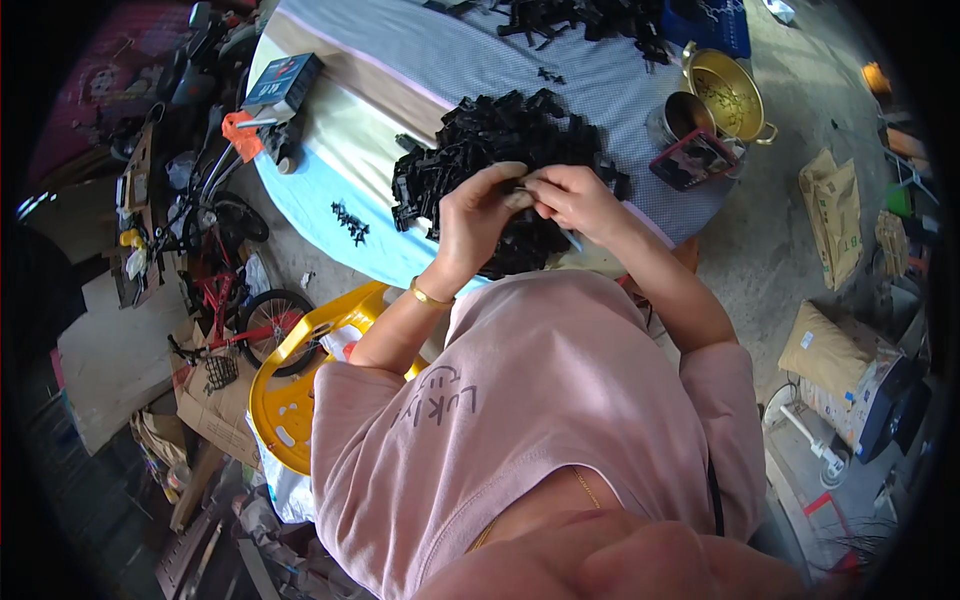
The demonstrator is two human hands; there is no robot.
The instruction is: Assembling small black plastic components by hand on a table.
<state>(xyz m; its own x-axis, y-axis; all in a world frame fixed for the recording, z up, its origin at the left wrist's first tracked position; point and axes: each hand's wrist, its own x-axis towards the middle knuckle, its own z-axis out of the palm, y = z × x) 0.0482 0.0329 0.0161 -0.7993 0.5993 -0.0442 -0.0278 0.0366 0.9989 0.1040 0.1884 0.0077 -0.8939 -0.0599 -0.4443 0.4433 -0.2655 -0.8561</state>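
My left hand (480,212), with a gold bangle at its wrist, is closed in a pinch at the near side of a large heap of small black plastic parts (520,125). Fingertip to fingertip with it, my right hand (580,200) is closed too. Below its palm juts the end of a thin light-blue stick-like tool (572,240), which it appears to grip. What lies between the fingertips is too small and covered to make out. To the left, a little cluster of tiny black pieces (350,224) lies apart on the cloth.
On the cloth-covered table (350,120) stand a blue box (282,85), a gold two-handled pot (728,95) holding small bits, a metal cup (686,114) and a phone (692,162) leaning by it. More black parts (590,18) lie at the far edge. A yellow plastic chair (275,405) is at my left.
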